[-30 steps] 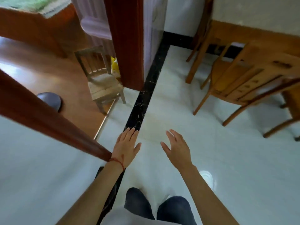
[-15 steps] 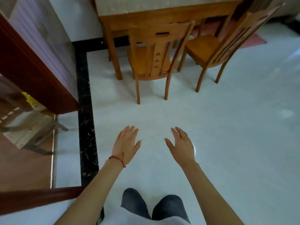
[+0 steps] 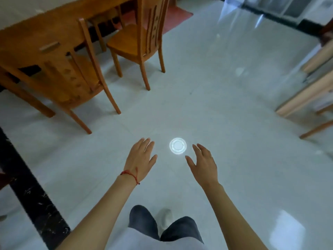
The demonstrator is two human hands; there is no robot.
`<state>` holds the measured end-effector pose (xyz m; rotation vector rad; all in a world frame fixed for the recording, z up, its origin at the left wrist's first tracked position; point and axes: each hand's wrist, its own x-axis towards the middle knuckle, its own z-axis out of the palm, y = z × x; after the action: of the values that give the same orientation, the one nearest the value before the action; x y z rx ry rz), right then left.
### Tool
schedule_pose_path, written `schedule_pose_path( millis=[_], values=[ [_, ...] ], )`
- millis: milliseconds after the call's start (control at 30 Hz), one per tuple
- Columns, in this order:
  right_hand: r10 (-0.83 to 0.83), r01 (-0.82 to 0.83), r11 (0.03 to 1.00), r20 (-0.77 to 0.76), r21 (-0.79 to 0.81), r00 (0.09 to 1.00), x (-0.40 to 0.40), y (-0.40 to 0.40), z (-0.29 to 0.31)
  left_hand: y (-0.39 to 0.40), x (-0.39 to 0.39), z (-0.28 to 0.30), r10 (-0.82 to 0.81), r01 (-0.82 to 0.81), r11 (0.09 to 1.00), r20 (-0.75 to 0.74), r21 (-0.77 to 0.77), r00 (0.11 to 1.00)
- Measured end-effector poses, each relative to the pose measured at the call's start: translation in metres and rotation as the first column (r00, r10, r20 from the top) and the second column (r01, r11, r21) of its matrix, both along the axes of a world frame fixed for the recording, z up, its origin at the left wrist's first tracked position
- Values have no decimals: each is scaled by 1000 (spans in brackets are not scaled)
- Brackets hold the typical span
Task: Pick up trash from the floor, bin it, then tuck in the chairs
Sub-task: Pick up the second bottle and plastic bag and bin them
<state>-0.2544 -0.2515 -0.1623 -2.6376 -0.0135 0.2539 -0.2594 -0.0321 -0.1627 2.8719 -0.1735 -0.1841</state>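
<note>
Two wooden chairs stand pulled out from a wooden table [image 3: 45, 24] at the upper left: a near chair [image 3: 72, 74] and a far chair [image 3: 140, 38]. Both my hands hover empty over the white tiled floor, fingers spread and relaxed. My left hand [image 3: 140, 159], with a red string on its wrist, is left of a bright round light reflection [image 3: 177, 146] on the tiles. My right hand [image 3: 203, 164] is just right of that reflection. No trash shows on the floor in this view.
A black marble strip [image 3: 27, 186] runs along the floor at the left. Pale wooden furniture legs [image 3: 306, 98] stand at the right edge. A red mat [image 3: 176, 17] lies behind the far chair. A glass door [image 3: 270, 6] is at the top right. My legs and a shoe show at the bottom.
My view has swung right, from the doorway and small stool to the dining table and chairs. Both hands stay open and held out in front of me.
</note>
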Motion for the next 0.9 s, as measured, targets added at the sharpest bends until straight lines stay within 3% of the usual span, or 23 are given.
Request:
schedule_pose_path(
  millis=[200, 433, 900],
  values=[
    [-249, 250, 968, -23, 0, 968, 1, -65, -4, -65, 56, -3, -260, 259, 965, 20, 46, 965],
    [-448, 448, 894, -6, -4, 894, 39, -105, -8, -121, 139, -12, -456, 456, 890, 18, 21, 890],
    [-575, 576, 817, 47, -11, 817, 152, -167, -12, -192, 303, -17, -571, 570, 821, 14, 41, 821]
  ],
)
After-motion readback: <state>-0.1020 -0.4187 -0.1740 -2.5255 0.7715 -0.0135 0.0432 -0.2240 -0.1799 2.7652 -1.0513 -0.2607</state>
